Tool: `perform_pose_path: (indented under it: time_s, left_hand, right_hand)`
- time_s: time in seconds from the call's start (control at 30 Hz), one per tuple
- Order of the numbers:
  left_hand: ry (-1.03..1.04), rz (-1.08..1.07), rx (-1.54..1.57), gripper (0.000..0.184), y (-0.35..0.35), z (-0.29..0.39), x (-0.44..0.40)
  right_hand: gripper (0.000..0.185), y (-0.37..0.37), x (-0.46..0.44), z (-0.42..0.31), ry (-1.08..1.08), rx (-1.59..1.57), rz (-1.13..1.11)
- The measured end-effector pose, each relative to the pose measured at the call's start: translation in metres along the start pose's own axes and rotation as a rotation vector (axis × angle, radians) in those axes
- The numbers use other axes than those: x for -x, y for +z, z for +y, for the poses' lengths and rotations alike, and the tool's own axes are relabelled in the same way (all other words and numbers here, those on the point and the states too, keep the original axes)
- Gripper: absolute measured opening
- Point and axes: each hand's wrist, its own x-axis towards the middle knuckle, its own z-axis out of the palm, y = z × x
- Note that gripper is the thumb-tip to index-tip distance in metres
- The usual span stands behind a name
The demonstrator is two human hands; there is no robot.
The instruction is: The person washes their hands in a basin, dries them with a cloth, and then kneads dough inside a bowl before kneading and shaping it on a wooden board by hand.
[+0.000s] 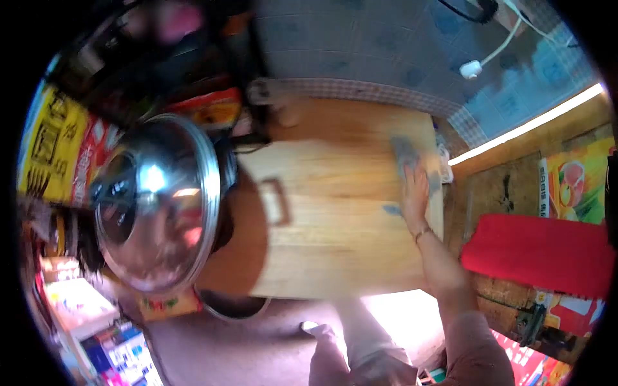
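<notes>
One hand, my right hand (416, 192), lies palm down near the right end of a light wooden board (335, 251). Under and beside its fingers is a thin grey-blue cloth (405, 153), pressed against the wood. The fingers look stretched out and slightly blurred. A bracelet circles the wrist. My left hand does not show in the frame. At the left of the board stands a large pot (248, 251) with a side handle, and a shiny domed metal lid (154, 199) is over it.
A red cloth (541, 254) lies on the wooden surface at the right. White plug and cable (471, 69) hang before the tiled wall (360, 48). Boxes (77, 305) stand at lower left, with a yellow packet (168, 305) below the lid. My legs are below the board.
</notes>
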Motion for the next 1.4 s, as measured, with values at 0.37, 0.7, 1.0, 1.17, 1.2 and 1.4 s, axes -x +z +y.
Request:
perform_pose_path:
  time_s: [0.37,0.7,1.0,1.17,1.2,1.4]
  left_hand:
    - [-0.085,0.050,0.243,0.040,-0.001,-0.115,0.051]
    - [0.110,0.555,0.892,0.066,-0.073,-0.169,0.058]
    - [0.875,-0.048,0.926,0.058,0.002,0.207,0.174]
    - [0.864,-0.788,1.220,0.060,0.057,0.256,0.169]
    - [0.871,-0.786,1.218,0.060,0.061,0.274,0.184]
    - [0.752,-0.366,1.426,0.035,0.091,0.284,0.176]
  right_hand:
    - [0.028,-0.072,0.252,-0.195,-0.156,-0.527,-0.439]
    - [0.031,-0.173,0.253,-0.345,0.364,-1.662,-1.130]
    - [0.047,-0.272,0.286,-0.439,-0.132,-1.560,-1.707]
    - [0.062,-0.310,0.318,-0.490,0.229,-2.113,-2.150]
    - [0.063,-0.310,0.330,-0.495,0.500,-2.238,-2.021]
    - [0.037,-0.300,0.337,-0.489,-0.118,-1.509,-1.467]
